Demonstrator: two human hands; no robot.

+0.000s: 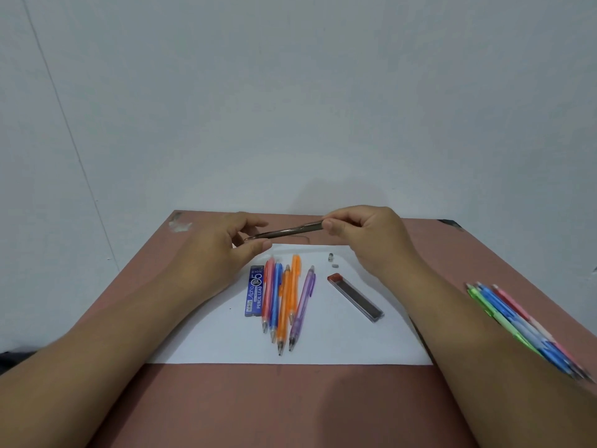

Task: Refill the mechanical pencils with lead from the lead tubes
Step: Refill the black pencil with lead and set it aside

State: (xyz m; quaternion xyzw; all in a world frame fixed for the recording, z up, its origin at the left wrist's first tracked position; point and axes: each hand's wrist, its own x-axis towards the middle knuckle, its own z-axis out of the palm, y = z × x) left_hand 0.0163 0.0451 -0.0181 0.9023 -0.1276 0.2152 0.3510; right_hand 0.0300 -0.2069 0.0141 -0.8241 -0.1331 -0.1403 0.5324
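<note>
Centre frame, the grey pencil [284, 232] lies nearly level between both hands: right hand [365, 236] pinches its right end, left hand [223, 244] grips its left end.

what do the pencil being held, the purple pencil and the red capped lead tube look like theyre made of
Held pencil: dark grey with a dull sheen, metal or metallic-coated plastic; the view leaves it open.
Purple pencil: translucent tinted plastic, since light passes through its barrel.
Lead tube: clear hard plastic, dark leads showing through, with an opaque red cap.

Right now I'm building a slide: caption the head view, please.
Both hands hold a dark grey mechanical pencil above white paper bearing five coloured pencils and two lead tubes.
</note>
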